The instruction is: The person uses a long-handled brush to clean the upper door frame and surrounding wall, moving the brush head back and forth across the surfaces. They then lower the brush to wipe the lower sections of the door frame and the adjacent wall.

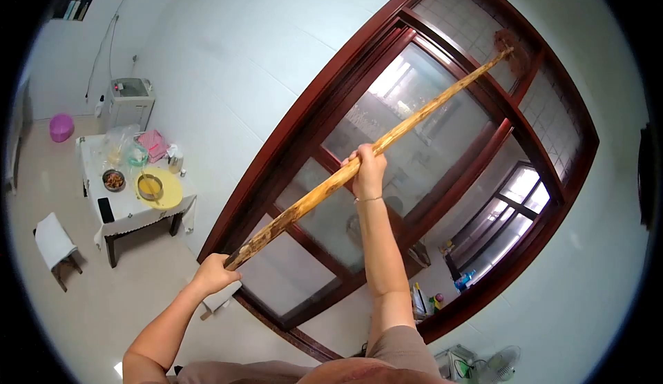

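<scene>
A long wooden pole [304,206] runs slantwise up to the right. My left hand [215,273] is wrapped round its lower, darker end. Farther up, my right hand [366,170] grips the pole near its middle, with a thin bracelet on the wrist. At the pole's far tip, a reddish-brown cloth or pad [511,44] lies against the upper glass pane [461,12] of a dark red wooden door frame [273,132]. How the cloth is fixed to the pole cannot be made out.
At the left stands a table [131,213] with bowls, a yellow round mat and a phone. A stool [54,242], a pink basin [61,128] and a washing machine [129,104] are around it. A fan [498,365] is at the bottom right.
</scene>
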{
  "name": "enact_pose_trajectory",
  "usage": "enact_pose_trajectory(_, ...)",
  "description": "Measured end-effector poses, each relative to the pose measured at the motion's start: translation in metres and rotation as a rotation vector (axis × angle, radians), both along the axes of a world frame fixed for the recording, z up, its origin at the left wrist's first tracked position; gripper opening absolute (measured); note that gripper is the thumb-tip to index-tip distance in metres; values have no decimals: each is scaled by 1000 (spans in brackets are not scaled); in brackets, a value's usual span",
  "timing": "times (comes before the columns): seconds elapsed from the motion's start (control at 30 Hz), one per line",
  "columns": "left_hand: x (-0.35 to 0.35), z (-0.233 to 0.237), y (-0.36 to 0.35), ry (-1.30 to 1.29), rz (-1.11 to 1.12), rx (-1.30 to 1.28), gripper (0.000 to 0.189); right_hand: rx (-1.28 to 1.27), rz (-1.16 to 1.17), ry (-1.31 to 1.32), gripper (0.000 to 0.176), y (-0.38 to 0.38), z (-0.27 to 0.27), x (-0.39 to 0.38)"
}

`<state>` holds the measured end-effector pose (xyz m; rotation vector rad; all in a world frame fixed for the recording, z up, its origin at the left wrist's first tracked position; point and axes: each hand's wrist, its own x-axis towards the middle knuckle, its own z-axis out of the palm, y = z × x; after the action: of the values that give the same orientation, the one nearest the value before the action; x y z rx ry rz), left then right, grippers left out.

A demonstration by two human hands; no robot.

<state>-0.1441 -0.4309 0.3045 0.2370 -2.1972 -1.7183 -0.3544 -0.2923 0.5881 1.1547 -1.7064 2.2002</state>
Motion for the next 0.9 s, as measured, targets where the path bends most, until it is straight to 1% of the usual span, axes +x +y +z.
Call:
enact_pose_trajectory(0.03, 10, -14, -1, -5, -7, 3, 28, 3, -7, -5, 14, -2, -11, 9)
enact_pose_trajectory(0.07, 19, -39, -1, 27, 19, 11, 28, 14, -10, -2, 15, -4, -25, 20)
enact_pose_trajectory(0.1, 35, -48, -2, 59, 52, 18, 27, 25, -6, 3, 16, -11, -36, 37)
enact_pose_trajectory(0.13, 55, -54, -4, -19, 62, 4, 25, 21, -33, -29, 17, -19, -45, 54)
enact_pose_trajectory(0.17, 76, -59, -10, -22, 69, 5, 25, 59, -39, -22, 18, -27, -55, 73)
enact_pose_trajectory(0.23, 110, -67, -21, -114, 5, 51, 21, 57, -4, -37, 19, -48, -71, 100)
enact_pose_trajectory(0.27, 123, -77, -24, -93, 2, 133, 19, 59, 7, -28, 20, -59, -77, 113)
enact_pose_trajectory(0.33, 153, -80, -35, -98, -4, 160, 20, 75, 40, -27, 19, -82, -82, 136)
enact_pose_trajectory(0.37, 167, -77, -40, -95, -8, 184, 20, 80, 62, -7, 18, -93, -80, 145)
enact_pose_trajectory(0.4, 179, -67, -43, -40, 3, 239, 20, 103, 77, -11, 18, -105, -76, 155)
enact_pose_trajectory(0.43, 185, -62, -47, -42, 6, 236, 20, 114, 60, -11, 13, -116, -69, 167)
enact_pose_trajectory(0.5, 187, -59, -54, 11, 48, 250, 21, 115, 65, 14, 8, -136, -54, 170)
enact_pose_trajectory(0.57, 183, -51, -64, -20, 56, 230, 21, 113, 5, 4, 5, -154, -37, 161)
enact_pose_trajectory(0.63, 179, -21, -63, 3, -7, 331, 22, 140, -50, 7, 7, -165, -20, 151)
enact_pose_trajectory(0.67, 176, -9, -65, 7, -4, 333, 22, 185, -92, 11, 7, -169, -11, 147)
enact_pose_trajectory(0.7, 172, 1, -66, -10, -53, 408, 22, 231, -135, 12, 7, -172, -5, 143)
enact_pose_trajectory(0.73, 170, 6, -65, -26, -102, 484, 23, 240, -167, 2, 7, -175, 2, 139)
enact_pose_trajectory(0.77, 165, 6, -65, -23, -100, 485, 23, 219, -175, -9, 7, -177, 6, 134)
enact_pose_trajectory(0.83, 155, 11, -64, 7, -184, 553, 25, 242, -206, 18, 8, -177, 14, 136)
enact_pose_trajectory(0.9, 146, 16, -64, 24, -183, 581, 26, 228, -205, 53, 10, -179, 22, 130)
